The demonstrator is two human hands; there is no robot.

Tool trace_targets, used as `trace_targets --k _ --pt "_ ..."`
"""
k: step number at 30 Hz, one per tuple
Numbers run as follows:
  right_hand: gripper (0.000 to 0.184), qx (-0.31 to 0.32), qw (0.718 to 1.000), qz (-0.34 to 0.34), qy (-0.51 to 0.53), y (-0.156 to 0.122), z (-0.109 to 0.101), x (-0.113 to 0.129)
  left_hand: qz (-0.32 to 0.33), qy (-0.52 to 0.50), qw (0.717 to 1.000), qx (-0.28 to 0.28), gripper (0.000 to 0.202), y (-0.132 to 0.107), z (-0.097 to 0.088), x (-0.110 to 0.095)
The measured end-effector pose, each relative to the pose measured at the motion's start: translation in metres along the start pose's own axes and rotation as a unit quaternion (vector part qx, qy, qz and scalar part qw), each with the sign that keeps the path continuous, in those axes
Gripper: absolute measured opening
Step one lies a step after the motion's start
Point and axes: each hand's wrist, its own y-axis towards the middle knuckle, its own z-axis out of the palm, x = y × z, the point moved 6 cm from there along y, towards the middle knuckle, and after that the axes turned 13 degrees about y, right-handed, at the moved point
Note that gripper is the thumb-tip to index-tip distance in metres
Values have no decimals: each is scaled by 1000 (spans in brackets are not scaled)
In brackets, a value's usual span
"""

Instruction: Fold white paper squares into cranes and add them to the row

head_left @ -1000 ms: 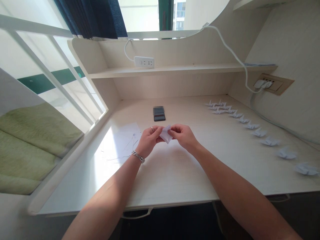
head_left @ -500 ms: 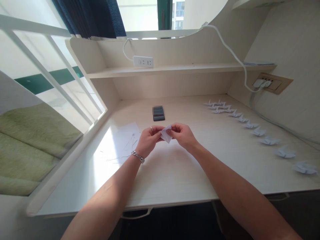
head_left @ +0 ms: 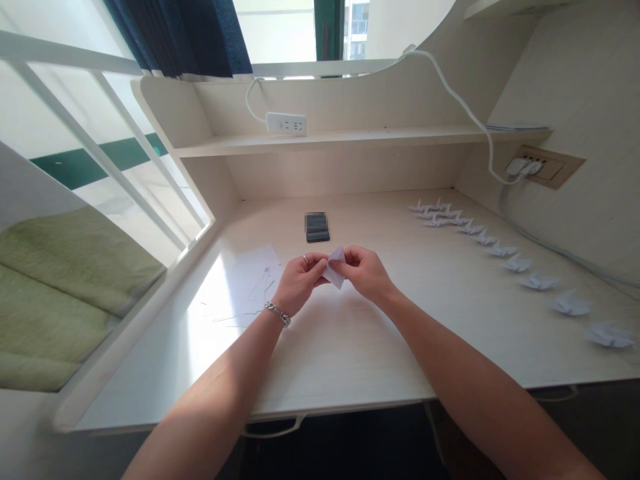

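Note:
A small piece of folded white paper (head_left: 337, 275) is held up above the desk between my two hands, its pointed ends up and down. My left hand (head_left: 301, 277) pinches its left side between thumb and fingers; a ring and a chain bracelet are on that arm. At the right side, my right hand (head_left: 364, 270) grips the paper with its thumb pressed on the front face. Fingertips behind the paper are partly hidden. Beyond the hands lies a dark phone-like object (head_left: 317, 228), partly blurred.
Several folded paper cranes (head_left: 517, 263) stand in a line along the desk's right side. White sheets and thin paper strips (head_left: 253, 280) lie left of my hands. A power strip (head_left: 286, 124) rests on the shelf (head_left: 350, 138), and a white cable (head_left: 453, 90) runs to a wall socket (head_left: 545, 167).
The folded paper has turned slightly and shifted a little to the right between my fingers. Both hands keep their grip on it, and the left has moved slightly right.

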Motion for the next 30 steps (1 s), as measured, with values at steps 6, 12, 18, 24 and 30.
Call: trace_targets --k 6,12,18,24,30 --pt "17 -10 999 -20 -40 -3 0 5 5 10 1000 13 35 0 3 -1" --pt "21 10 997 44 70 -1 2 1 -2 -12 1000 -9 35 2 -1 2" --pt "33 62 973 104 194 -2 9 1 -12 -24 999 -24 35 3 -6 4" --pt "29 23 986 84 145 -1 6 -5 -17 12 998 -53 38 3 -8 5" --pt "28 15 987 79 141 -1 6 -5 -22 48 997 -64 40 1 -7 3"
